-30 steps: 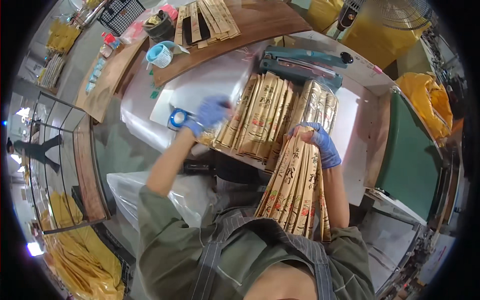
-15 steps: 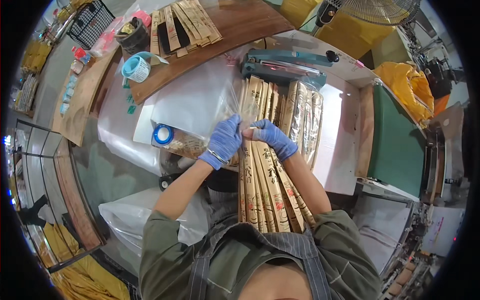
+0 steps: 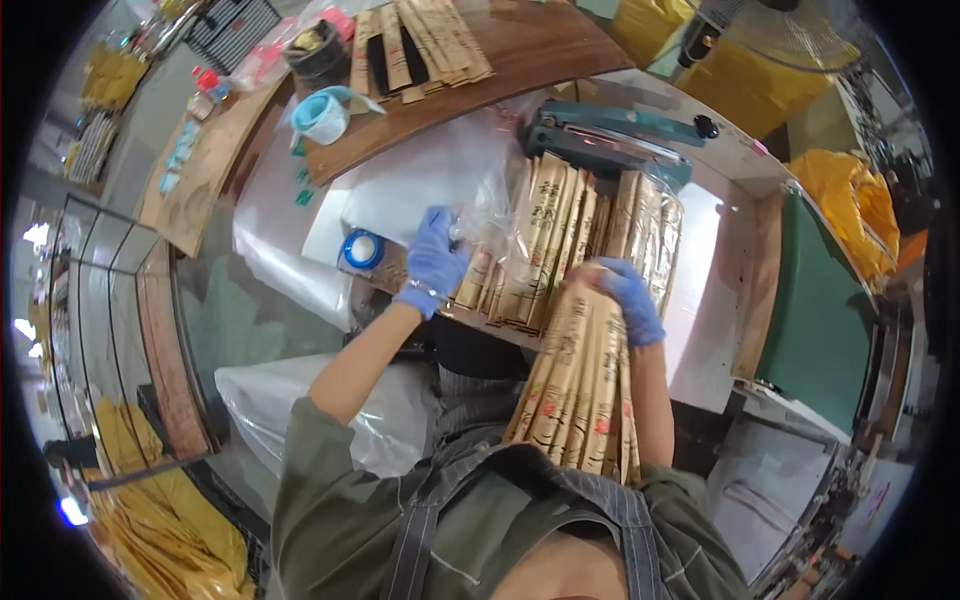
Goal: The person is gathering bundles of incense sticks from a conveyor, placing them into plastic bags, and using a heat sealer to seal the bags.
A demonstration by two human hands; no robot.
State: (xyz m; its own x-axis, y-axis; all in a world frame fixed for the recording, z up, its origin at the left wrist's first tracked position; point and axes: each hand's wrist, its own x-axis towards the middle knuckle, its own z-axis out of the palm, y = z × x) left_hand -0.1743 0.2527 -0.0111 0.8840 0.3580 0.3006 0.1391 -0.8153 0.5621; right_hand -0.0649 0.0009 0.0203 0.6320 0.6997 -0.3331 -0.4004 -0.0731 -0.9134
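Your left hand (image 3: 435,258) pinches the clear bag (image 3: 490,195); right hand (image 3: 625,300) grips the gold packets (image 3: 580,390) — loosen and they'll fan out.

White table (image 3: 715,262) bears golden packets (image 3: 560,240), tape roll (image 3: 362,248), sealer (image 3: 610,140)

You have two gloved hands, left (image 3: 433,262) and right (image 3: 628,298), at the bench (image 3: 715,290). One bundle of gold packets (image 3: 580,385) is in hand, one sealer (image 3: 610,135), one blue tape roll (image 3: 362,248), one teal tape roll (image 3: 322,118).
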